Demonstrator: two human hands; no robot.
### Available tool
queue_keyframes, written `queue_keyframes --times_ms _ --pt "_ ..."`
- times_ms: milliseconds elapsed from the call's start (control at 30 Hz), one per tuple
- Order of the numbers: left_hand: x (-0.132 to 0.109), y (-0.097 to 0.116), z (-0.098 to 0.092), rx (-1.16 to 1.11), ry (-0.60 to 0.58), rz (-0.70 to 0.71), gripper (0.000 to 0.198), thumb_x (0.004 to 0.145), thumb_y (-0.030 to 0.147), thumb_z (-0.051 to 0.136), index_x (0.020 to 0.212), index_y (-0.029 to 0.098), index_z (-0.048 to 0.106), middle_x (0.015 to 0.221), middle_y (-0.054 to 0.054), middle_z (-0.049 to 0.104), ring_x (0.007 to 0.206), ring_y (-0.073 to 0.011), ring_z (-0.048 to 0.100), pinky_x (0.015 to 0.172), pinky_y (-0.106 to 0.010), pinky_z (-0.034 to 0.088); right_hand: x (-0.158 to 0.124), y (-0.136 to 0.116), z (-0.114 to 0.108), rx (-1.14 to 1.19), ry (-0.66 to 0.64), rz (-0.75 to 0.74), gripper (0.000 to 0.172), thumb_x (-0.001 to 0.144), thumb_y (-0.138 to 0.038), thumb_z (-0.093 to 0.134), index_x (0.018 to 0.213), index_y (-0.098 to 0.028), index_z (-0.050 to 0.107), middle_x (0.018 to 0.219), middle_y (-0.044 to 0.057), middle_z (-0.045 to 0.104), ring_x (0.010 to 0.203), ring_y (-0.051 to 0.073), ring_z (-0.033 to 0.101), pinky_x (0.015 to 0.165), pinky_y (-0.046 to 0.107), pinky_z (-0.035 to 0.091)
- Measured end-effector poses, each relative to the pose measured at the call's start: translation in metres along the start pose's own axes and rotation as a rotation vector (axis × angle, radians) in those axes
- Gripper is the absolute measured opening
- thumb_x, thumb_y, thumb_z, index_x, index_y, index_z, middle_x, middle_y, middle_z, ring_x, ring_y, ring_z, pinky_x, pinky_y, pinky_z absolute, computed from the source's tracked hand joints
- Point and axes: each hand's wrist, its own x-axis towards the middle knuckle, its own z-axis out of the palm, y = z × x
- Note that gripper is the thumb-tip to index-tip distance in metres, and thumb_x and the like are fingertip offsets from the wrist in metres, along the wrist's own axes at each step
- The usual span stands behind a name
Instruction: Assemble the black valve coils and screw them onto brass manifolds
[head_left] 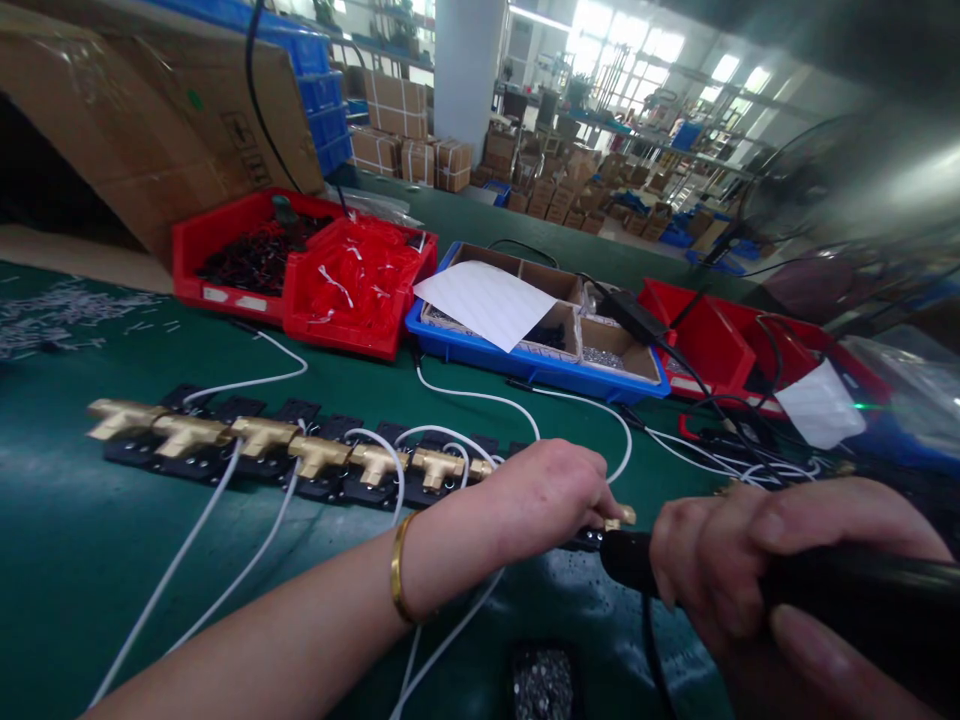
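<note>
A row of brass tee fittings on black mounting plates runs across the bench, with white cables looping over and around them. At the row's right end my left hand, with a gold bangle at the wrist, has its fingers closed on a brass fitting. Part of that fitting is hidden behind the fingers. My right hand is wrapped round a black power screwdriver, whose nose points left, close to the same fitting. Its bit cannot be made out.
A small black tray of screws sits at the front. Behind the row stand red bins, a blue tray with a paper sheet on it, and more red bins. Loose white cables lie at right; a cardboard box rises at left.
</note>
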Motion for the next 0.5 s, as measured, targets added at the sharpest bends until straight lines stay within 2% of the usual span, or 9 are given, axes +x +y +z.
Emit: queue_keyframes --times_ms 167,333,500 --pt "0.0 -0.002 0.001 -0.018 0.0 0.013 0.013 0.09 0.017 0.066 0.087 0.019 0.078 0.079 0.0 0.064 0.079 -0.0134 0.059 0.069 -0.023 0.041 0.002 -0.001 0.001 -0.03 -0.037 0.032 0.02 0.094 -0.027 0.061 0.113 -0.028 0.056 0.068 -0.002 0.054 0.055 0.016 0.055 0.057 0.038 0.048" --pt "0.002 -0.004 0.003 -0.038 0.0 -0.019 0.014 0.088 0.016 0.066 0.084 0.019 0.079 0.077 0.001 0.063 0.075 -0.0122 0.056 0.065 -0.024 0.04 0.009 -0.001 0.007 -0.078 -0.051 0.059 0.011 0.094 -0.03 0.061 0.102 -0.029 0.054 0.065 -0.004 0.052 0.051 0.015 0.053 0.051 0.034 0.044" --pt "0.006 -0.01 0.011 -0.055 -0.007 -0.037 0.014 0.084 0.014 0.068 0.084 0.022 0.08 0.072 0.003 0.061 0.067 -0.0105 0.051 0.056 -0.024 0.033 0.014 -0.001 0.013 -0.117 -0.068 0.044 0.013 0.092 -0.035 0.063 0.099 -0.029 0.053 0.061 -0.004 0.052 0.048 0.014 0.051 0.049 0.031 0.043"
